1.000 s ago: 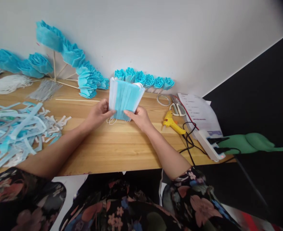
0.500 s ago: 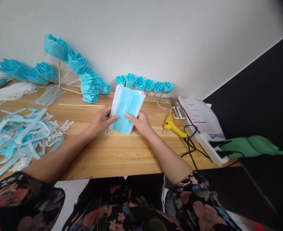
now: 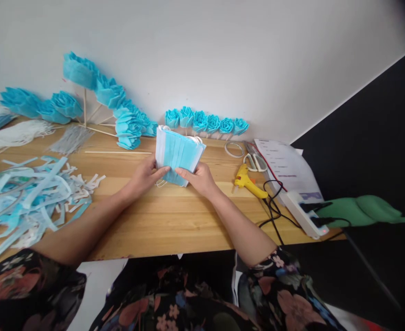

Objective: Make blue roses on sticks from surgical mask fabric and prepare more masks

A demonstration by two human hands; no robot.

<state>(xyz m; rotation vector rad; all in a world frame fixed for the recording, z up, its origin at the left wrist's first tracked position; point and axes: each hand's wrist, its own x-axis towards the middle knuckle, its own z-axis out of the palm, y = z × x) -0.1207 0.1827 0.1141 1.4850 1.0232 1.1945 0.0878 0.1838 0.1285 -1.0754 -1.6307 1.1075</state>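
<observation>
A stack of light-blue face masks (image 3: pixel 180 149) is held upright and tilted back over the middle of the wooden table. White ear loops show at its top edge and below its lower left. My left hand (image 3: pixel 149 174) is closed on the stack's left side, thumb across the front. On the right side, my right hand (image 3: pixel 199 177) grips it too, thumb pressed on the front face. The fingers behind the masks are mostly hidden. A thin wooden stick (image 3: pixel 117 152) lies just left of the stack, apart from my left hand.
Blue paper-like flowers (image 3: pixel 207 121) on sticks lean along the wall, with bigger ones (image 3: pixel 128 126) to the left. Cut blue and white strips (image 3: pixel 40 193) are heaped at left. At right lie a yellow glue gun (image 3: pixel 248 181), scissors (image 3: pixel 255 162), a wire ring (image 3: pixel 234 149) and a power strip (image 3: pixel 304 214).
The mask stack has tipped, so its front looks shorter and its top edge shows more. Both hands keep their hold and have barely shifted.
</observation>
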